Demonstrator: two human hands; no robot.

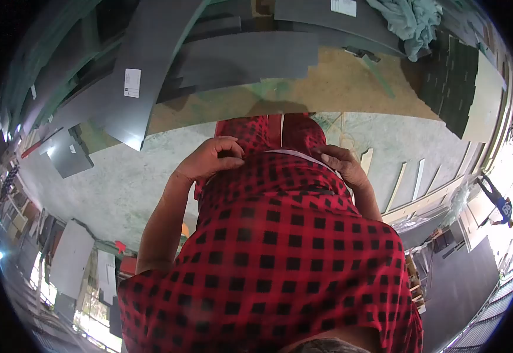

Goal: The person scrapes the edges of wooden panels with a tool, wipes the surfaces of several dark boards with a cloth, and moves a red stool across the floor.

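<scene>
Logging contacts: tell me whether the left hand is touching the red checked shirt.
Touching. The head view shows the left hand with fingers curled, pressed against the red checked shirt near its hem.

A red-and-black checked shirt (pixel 280 247), worn and creased, is pinched at its hem by both hands, bunched near the waist.

White label (pixel 132 82) on grey panel (pixel 150 65), print unreadable

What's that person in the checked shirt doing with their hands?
Both hands are at the hem of a red-and-black checked shirt. The left hand pinches the fabric, and the right hand holds the hem beside a thin white strip. Dark grey flat sheets lie stacked on a brown board in front.
</scene>
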